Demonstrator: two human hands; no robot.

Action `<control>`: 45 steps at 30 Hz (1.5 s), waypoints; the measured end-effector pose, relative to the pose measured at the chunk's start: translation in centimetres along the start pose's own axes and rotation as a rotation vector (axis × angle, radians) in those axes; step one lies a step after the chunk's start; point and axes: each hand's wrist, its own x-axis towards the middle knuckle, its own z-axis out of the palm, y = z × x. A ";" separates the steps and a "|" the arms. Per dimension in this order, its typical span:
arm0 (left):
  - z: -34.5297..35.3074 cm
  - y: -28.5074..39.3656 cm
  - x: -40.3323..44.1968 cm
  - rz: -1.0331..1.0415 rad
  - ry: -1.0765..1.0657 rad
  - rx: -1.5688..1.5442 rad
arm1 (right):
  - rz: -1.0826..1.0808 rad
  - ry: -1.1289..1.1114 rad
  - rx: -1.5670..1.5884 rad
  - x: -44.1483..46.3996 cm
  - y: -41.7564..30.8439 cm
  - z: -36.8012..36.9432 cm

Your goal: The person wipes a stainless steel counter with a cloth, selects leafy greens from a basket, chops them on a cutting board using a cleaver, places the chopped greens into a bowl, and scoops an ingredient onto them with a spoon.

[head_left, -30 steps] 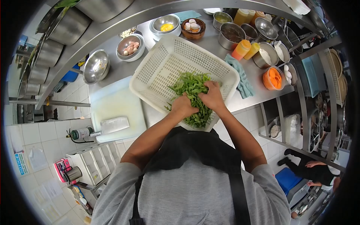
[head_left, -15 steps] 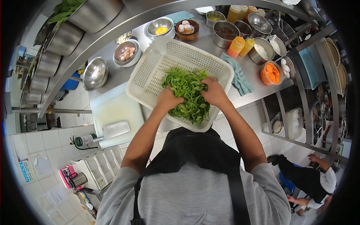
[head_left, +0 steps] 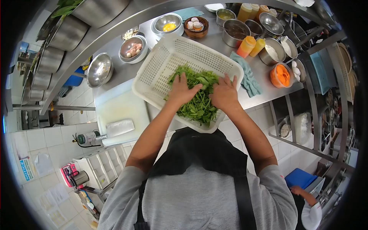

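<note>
Leafy greens (head_left: 195,101) lie heaped in the near right part of a white perforated plastic basket (head_left: 153,65). The basket rests at the counter's front edge, close to the black apron (head_left: 203,153). My left hand (head_left: 183,91) lies on the left side of the heap, fingers spread. On the right side, my right hand (head_left: 225,94) rests on the greens with its fingers apart, near the basket's right wall. Neither hand is closed around any leaves. The fingertips of both hands show.
Left of the basket, a cleaver (head_left: 119,128) lies on a white cutting board (head_left: 126,105). Behind stand a bowl of yolk (head_left: 169,27) and squeeze bottles (head_left: 246,46). A teal cloth (head_left: 247,74) and a tub of orange slices (head_left: 281,75) are at right. A co-worker (head_left: 309,209) is lower right.
Both hands have opened from gripping the greens and now lie spread on them. The co-worker at lower right has moved lower, mostly out of view, and a blue lid or box shows more fully there.
</note>
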 end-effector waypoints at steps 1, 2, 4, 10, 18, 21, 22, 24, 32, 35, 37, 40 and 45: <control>0.9 0.5 0.1 -0.063 -0.015 0.025 | 0.010 -0.047 -0.066 0.0 0.6 0.2; 1.6 0.6 0.3 -0.124 -0.031 0.050 | 0.023 -0.095 -0.132 -0.1 1.3 0.4; 2.1 -1.6 1.1 -0.146 -0.005 0.063 | -0.007 -0.088 -0.077 -0.8 2.7 -0.3; 0.0 0.9 0.4 -0.235 -0.171 0.243 | -0.005 0.125 0.042 -1.3 2.7 -0.2; 2.3 -0.5 0.9 -0.076 -0.043 -0.186 | -0.181 -0.173 -0.042 -2.2 -2.9 2.4; 2.1 -4.8 3.2 -0.063 -0.130 -0.712 | -0.188 -0.060 -0.027 -2.7 -2.0 4.3; 1.9 -5.9 3.7 -0.099 -0.166 -0.875 | -0.195 -0.058 -0.008 -2.8 -1.9 3.9; -0.6 -5.2 2.9 -0.109 -0.141 -0.885 | -0.208 -0.054 -0.019 -2.7 -1.7 4.3; -0.9 -6.5 3.4 -0.035 0.020 -0.108 | -0.240 -0.005 -0.055 -2.9 -2.0 4.6; -1.8 -0.6 1.1 -0.195 0.019 0.131 | -0.245 0.004 -0.017 -3.1 -2.2 4.4; -0.5 1.1 -0.1 -0.218 0.012 0.271 | -0.243 0.002 -0.025 -3.0 -2.3 4.4; 0.8 1.3 -1.3 -0.180 -0.057 0.409 | -0.197 -0.023 -0.065 -2.8 -2.2 4.8; -1.6 -0.1 -0.4 -0.204 -0.112 0.271 | -0.129 0.048 0.118 -3.3 -2.7 3.0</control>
